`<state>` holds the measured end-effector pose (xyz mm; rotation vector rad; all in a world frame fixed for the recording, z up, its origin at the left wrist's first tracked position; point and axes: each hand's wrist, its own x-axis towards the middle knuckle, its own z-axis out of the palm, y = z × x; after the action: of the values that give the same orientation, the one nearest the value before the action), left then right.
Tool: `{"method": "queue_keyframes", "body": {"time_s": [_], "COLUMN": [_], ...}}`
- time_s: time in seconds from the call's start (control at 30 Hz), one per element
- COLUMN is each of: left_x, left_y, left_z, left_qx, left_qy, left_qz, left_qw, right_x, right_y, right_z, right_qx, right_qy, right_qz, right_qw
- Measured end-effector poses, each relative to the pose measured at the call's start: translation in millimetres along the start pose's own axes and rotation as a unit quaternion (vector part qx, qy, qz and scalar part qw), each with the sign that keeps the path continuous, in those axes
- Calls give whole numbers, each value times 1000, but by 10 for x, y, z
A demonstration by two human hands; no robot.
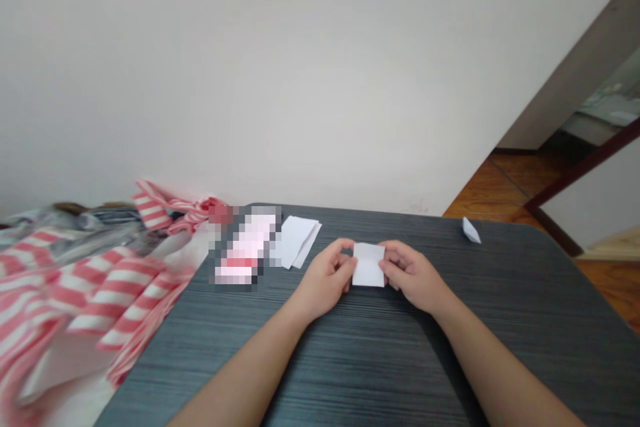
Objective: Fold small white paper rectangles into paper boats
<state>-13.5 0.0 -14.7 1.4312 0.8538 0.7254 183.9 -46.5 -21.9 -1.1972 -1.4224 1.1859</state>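
A small white paper (369,265) is held up just above or against the dark table (370,360), which of the two I cannot tell. The left hand (327,278) pinches its left edge between thumb and fingers; the right hand (413,275) pinches the right edge likewise. Left of the hands lie white sheets (296,241), beside a pixelated pink patch (247,243). A folded paper piece (471,231) sits near the table's far right corner. Striped cloth (113,287) is heaped left of the table.

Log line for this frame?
left hand: holds small white paper square, left edge | right hand: holds its right edge | dark wood-grain table: white paper sheets left, small folded white paper right
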Motion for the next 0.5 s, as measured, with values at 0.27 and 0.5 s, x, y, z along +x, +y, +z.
{"method": "queue_keyframes", "body": {"time_s": [0.27, 0.5], "left_x": [-4, -4], "left_y": [-15, 24], "left_z": [-46, -25], "left_qx": [-13, 3], "left_qy": [-21, -10], "left_qz": [7, 12], "left_qw": [1000, 1000], "right_x": [-7, -2], "right_y": [22, -24], "right_z": [-31, -49], "right_qx": [-60, -105], "right_qy": [11, 6], "right_qz": [13, -23], "right_qw": [998, 994]}}
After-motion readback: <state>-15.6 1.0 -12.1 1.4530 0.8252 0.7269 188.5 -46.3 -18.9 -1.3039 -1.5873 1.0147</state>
